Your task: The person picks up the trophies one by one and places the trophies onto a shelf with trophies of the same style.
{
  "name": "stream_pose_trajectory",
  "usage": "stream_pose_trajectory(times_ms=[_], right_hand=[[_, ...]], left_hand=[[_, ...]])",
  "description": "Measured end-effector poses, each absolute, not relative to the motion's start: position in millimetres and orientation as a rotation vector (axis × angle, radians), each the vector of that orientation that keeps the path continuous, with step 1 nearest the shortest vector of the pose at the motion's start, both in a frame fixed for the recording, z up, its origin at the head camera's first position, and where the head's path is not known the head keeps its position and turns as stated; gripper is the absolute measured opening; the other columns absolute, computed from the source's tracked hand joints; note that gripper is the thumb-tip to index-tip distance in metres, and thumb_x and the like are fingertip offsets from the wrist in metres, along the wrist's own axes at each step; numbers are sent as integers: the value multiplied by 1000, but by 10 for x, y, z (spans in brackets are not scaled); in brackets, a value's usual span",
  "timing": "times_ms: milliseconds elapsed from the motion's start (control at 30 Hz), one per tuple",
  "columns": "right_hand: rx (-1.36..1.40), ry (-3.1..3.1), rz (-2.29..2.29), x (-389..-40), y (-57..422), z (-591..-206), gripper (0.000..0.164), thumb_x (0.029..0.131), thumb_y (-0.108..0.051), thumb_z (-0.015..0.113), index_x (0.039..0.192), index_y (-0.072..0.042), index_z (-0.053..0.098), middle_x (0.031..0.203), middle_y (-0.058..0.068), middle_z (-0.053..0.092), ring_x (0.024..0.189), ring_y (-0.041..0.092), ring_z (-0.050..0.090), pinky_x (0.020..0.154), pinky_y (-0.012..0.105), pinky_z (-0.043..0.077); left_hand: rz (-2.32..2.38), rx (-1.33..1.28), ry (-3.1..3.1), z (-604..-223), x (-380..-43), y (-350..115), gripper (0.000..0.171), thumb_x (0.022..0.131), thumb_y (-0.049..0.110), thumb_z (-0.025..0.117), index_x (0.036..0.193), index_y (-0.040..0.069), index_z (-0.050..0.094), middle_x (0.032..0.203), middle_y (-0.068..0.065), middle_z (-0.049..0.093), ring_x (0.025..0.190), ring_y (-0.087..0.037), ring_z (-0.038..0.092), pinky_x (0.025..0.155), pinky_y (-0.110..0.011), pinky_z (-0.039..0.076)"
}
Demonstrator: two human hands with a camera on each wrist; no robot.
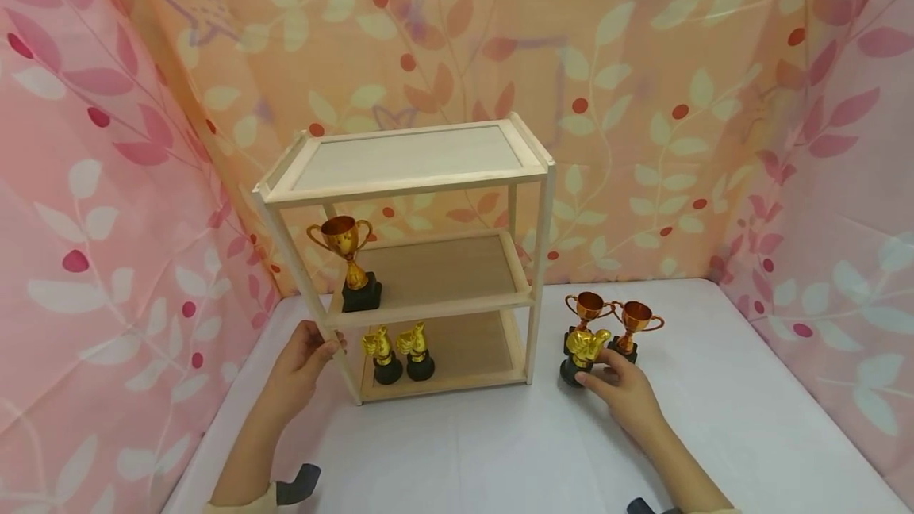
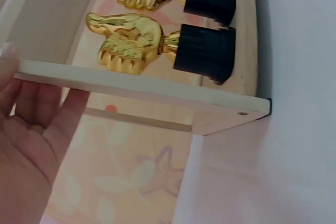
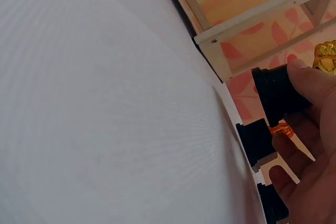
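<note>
My left hand [image 1: 298, 371] grips the front left post of a small wooden shelf [image 1: 428, 312]; in the left wrist view its fingers curl behind the post [image 2: 142, 90]. My right hand [image 1: 628, 391] pinches a golden thumbs-up trophy [image 1: 585, 349] by its black base [image 3: 281, 92], to the right of the shelf. The right wrist view shows that base lifted off the white tabletop. Two similar thumbs-up trophies, one [image 1: 385, 359] beside the other [image 1: 417, 355], stand on the bottom shelf at the left. A gold cup trophy [image 1: 343, 236] stands on the middle shelf's left end.
Two bronze-coloured cup trophies, one [image 1: 589, 306] left of the other [image 1: 635, 316], stand on the white table [image 1: 457, 458] just behind my right hand. The shelf's top panel [image 1: 410, 157] is pale. Leaf-patterned cloth [image 1: 457, 38] walls in the table at the back and sides.
</note>
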State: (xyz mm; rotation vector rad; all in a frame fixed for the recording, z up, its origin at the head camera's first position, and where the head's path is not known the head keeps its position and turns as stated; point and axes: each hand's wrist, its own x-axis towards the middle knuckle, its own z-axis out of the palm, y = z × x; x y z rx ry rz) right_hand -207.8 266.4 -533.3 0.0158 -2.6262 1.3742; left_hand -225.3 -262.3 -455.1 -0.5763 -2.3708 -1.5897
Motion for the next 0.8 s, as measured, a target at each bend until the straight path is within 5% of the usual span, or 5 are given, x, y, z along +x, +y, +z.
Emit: stream_pose_trajectory(times_ms=[800], right_hand=[[339, -2663, 1261, -1845, 2108, -4941, 53, 82, -40, 86, 124, -12, 69, 125, 4, 70, 115, 31, 64, 100, 61, 50]], left_hand=[[-1678, -526, -2314, -4609, -2279, -2631, 24, 105, 9, 57, 119, -5, 44, 112, -20, 58, 101, -6, 65, 94, -13, 51]])
